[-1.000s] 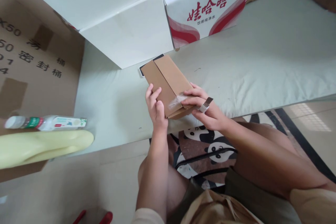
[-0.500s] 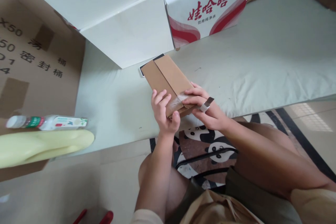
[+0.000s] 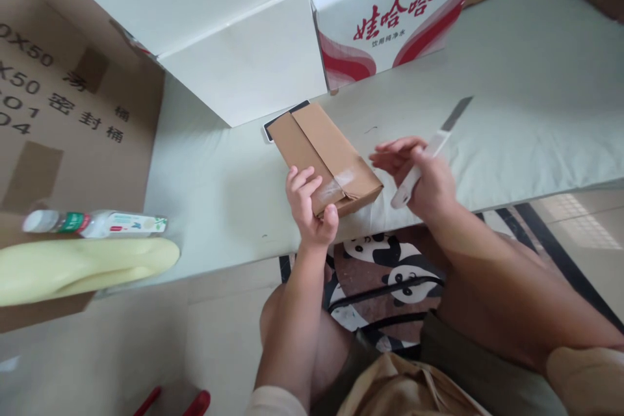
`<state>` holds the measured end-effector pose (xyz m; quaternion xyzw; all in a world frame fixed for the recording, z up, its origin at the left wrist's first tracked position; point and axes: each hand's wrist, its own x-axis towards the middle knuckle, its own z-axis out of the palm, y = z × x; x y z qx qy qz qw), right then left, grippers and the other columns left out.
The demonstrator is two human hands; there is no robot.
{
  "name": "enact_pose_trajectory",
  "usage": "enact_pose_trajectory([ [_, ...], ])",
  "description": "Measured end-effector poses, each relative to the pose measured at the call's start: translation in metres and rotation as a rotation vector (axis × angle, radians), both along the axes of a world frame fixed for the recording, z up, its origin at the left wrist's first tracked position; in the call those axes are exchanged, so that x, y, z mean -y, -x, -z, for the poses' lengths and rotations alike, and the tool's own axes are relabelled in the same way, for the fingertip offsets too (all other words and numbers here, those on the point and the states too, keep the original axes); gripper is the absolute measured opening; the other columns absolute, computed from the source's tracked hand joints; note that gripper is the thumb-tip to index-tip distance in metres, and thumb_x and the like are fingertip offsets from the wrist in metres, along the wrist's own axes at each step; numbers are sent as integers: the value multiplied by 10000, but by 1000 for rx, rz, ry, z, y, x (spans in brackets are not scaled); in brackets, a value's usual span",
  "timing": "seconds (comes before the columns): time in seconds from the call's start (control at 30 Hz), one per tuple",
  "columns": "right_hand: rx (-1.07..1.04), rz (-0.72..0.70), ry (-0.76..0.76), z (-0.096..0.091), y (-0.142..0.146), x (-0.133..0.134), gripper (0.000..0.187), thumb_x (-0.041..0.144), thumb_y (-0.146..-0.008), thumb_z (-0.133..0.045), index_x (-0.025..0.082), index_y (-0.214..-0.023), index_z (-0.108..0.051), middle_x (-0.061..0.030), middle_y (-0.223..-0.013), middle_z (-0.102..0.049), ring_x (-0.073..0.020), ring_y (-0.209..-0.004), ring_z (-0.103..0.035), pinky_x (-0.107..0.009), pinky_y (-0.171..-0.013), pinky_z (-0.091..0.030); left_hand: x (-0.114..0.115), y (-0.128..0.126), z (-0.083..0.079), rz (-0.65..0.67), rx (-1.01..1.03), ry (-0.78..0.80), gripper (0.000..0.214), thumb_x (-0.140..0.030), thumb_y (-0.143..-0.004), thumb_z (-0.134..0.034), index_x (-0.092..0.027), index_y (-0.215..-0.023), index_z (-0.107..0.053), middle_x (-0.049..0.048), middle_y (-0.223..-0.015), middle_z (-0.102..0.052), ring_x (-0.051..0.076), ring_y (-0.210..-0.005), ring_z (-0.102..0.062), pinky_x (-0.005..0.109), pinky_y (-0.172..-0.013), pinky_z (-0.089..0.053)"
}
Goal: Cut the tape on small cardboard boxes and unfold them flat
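Observation:
A small brown cardboard box (image 3: 319, 149) lies on the pale green cloth, its top seam crossed by clear tape near the close end. My left hand (image 3: 312, 205) grips its near left corner, fingers on top and thumb at the front edge. To the right of the box, my right hand (image 3: 419, 172) is raised with a knife (image 3: 433, 146) in it, white-handled, the blade pointing up and away to the right. Its fingers are partly blurred and apart from the box. Under the far end of the box a dark flat object with a white edge (image 3: 268, 132) sticks out.
White cartons (image 3: 244, 58) stand behind, one with red lettering (image 3: 394, 19). On the left are a large brown carton (image 3: 73, 91), a plastic bottle (image 3: 102, 223) and a pale yellow object (image 3: 92, 266). A panda-patterned seat (image 3: 385, 260) shows below the table's front edge.
My right hand has left the taped end of the box and moved right, its knife swinging into full view. My left hand stays on the box.

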<state>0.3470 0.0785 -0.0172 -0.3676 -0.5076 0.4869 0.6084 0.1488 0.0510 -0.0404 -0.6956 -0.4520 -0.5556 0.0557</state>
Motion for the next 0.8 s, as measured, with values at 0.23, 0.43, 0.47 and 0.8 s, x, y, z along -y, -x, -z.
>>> enact_pose_trajectory([
  [0.23, -180, 110, 345, 4, -6, -10, 311, 572, -883, -470, 262, -892, -488, 101, -486, -342, -91, -335, -291, -234, -350, -256, 0, -1, 0, 15, 23, -2, 358, -481, -965, -395, -219, -1149, -556, 102, -1201, -634, 256, -1229, -588, 579, -1194, -354],
  [0.43, -70, 68, 383, 7, 3, -6, 285, 375, -847, -527, 247, -1101, -540, 74, -612, -559, -92, -423, -460, -218, -387, -334, 1, -1, -1, 18, 21, -6, 361, -481, -963, -409, -215, -1155, -560, 103, -1195, -632, 256, -1228, -592, 575, -1184, -379],
  [0.47, -63, 66, 393, 7, 4, -6, 308, 354, -837, -549, 252, -1127, -528, 75, -626, -589, -92, -432, -480, -214, -402, -361, 1, -1, -1, 12, 13, 0, 365, -484, -963, -405, -215, -1157, -557, 104, -1197, -632, 258, -1231, -591, 578, -1184, -379],
  [0.8, -98, 8, 429, 8, 6, -4, 308, 251, -753, -522, 210, -1022, -667, 29, -698, -626, -82, -465, -488, -232, -429, -366, -1, 0, -2, 47, 44, -26, 367, -487, -970, -432, -206, -1157, -577, 100, -1208, -635, 251, -1232, -594, 552, -1177, -393],
])
